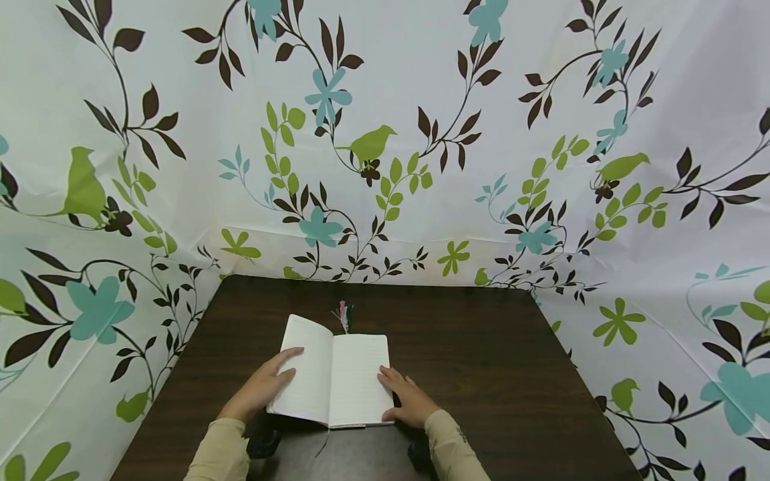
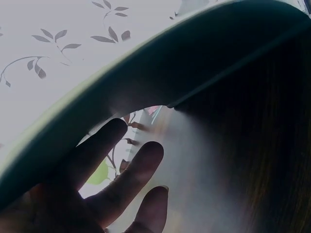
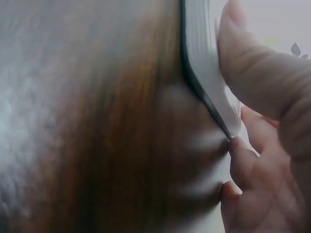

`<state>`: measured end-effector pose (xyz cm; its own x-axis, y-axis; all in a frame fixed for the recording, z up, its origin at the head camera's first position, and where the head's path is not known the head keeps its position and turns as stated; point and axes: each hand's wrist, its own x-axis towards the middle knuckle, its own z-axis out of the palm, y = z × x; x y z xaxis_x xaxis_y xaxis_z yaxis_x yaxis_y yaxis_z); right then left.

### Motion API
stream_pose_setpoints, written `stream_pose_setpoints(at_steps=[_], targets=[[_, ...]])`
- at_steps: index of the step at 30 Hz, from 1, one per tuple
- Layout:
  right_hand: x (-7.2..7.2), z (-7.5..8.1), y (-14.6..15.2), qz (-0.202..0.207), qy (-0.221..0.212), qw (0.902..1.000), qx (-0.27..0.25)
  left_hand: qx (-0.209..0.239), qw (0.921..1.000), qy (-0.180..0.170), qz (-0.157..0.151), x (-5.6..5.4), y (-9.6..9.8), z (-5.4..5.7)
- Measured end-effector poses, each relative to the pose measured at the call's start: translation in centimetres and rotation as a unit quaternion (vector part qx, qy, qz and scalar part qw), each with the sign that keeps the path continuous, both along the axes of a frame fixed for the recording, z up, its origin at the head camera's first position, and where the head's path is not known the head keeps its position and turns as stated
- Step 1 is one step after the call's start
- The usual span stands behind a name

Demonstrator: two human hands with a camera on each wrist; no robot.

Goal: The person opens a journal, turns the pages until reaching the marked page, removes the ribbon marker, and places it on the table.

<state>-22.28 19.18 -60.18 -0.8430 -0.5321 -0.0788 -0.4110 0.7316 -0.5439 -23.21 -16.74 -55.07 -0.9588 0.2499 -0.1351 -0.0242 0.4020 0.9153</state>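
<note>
An open notebook (image 1: 361, 387) with lined pages lies on the dark wooden table, its left side lifted and tilted. My left hand (image 1: 261, 387) holds that left side, the thumb side over the page. In the left wrist view several fingers (image 2: 146, 160) show below the dark underside of the cover (image 2: 131, 68). At the right edge, my right hand (image 1: 411, 399) rests with fingers spread and the thumb near the lower page corner. The right wrist view shows that thumb (image 3: 262, 73) against the page stack (image 3: 201, 43), with other fingertips at the notebook's edge and the tabletop.
A tassel (image 1: 344, 315) with pink, white and dark strands sticks out above the notebook. A thin ribbon (image 1: 323, 444) hangs from the spine's bottom. The table (image 1: 481, 374) meets a patterned cloth (image 1: 385, 100) with birds and leaves at the back and sides.
</note>
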Motion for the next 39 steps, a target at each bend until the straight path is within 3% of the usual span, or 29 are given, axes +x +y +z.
stream_pose_setpoints(at_steps=[8, 16, 22, 27, 35, 39], targets=[[-0.2, -0.1, 0.1, -0.005, -0.002, 1.0000, -0.002, 0.000, 0.9999, -0.011, 0.003, 0.1, 0.0, 0.1], [-0.2, -0.3, -0.1, 0.003, 0.026, 0.9996, -0.011, -0.001, 0.9999, -0.012, 0.008, 0.1, -0.1, 0.0], [0.0, -0.2, -0.8, -0.013, 0.086, 0.9962, -0.003, -0.005, 0.9999, -0.007, 0.005, 0.2, 0.0, 0.1], [0.2, -0.3, -1.8, -0.056, 0.130, 0.9899, -0.003, -0.004, 1.0000, -0.002, 0.000, 0.3, 0.1, 0.4], [0.2, -0.7, -3.9, -0.092, 0.163, 0.9788, -0.082, -0.009, 0.9999, -0.001, 0.004, 0.2, 0.1, 0.2], [0.5, -0.3, -4.8, -0.098, 0.131, 0.9747, -0.153, -0.010, 0.9999, 0.002, 0.003, 0.2, 0.1, 0.2]])
